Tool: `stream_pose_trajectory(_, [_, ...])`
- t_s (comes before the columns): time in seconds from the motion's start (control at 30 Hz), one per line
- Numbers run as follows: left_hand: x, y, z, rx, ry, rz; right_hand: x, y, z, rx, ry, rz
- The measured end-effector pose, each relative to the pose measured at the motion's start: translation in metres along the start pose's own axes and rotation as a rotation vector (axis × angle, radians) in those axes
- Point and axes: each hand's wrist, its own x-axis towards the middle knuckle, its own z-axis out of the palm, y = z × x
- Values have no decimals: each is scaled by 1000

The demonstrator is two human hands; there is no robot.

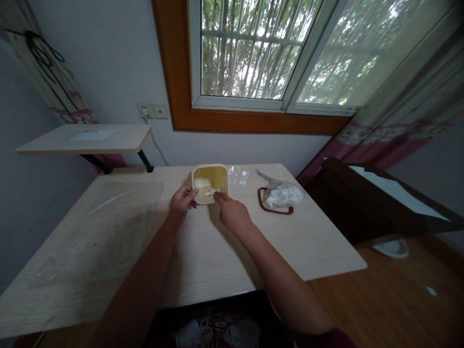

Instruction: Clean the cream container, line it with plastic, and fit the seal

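I have the left hand [181,199] on the left side of the tub [207,172], near its close corner. The thumb is up on the rim and the other fingers curl round the outside, so I would call that a good, snug hold. The right hand [234,212] comes in from the other side and dips its fingers over the close rim. They are on a small white wad [213,192] inside the tub, down by the near right corner. I can't tell if they pinch the wad or just press on it.

To me, the step in hand looks like rubbing the inside of the tub with the wad. I think the next move calls for a firm left hand, so the tub does not slip, and small, soft pushes from the right.

The tub is over the back part of the table [290,256], in the middle. Its open top tips toward me. I can't tell if its bottom touches the wood.

Both arms reach out long and low, and come close together at the tub. The left arm [143,263] slants in to the right, and the right arm [277,258] slants in to the left. The back of the right hand faces up.

Off to the right, apart from the hands, a clear bag [284,194] of white stuff lies by a brown loop [275,210].
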Motion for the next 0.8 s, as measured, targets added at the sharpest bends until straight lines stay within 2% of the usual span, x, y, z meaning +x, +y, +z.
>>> stream_pose_trajectory(0.1, [0, 0, 0, -32, 1, -3, 0, -3, 2, 49, 1, -28])
stream_pose_trajectory(0.3, [0, 1, 2, -83, -19, -34, -1, -17, 8, 234, 25, -205])
stream_pose_trajectory(0.4, [0, 1, 2, -85, -12, -41, -2, -21, 7, 260, 19, -236])
stream_pose_trajectory(0.8, [0, 0, 2, -48, -17, -2, -8, -6, -1, -15, 19, -38])
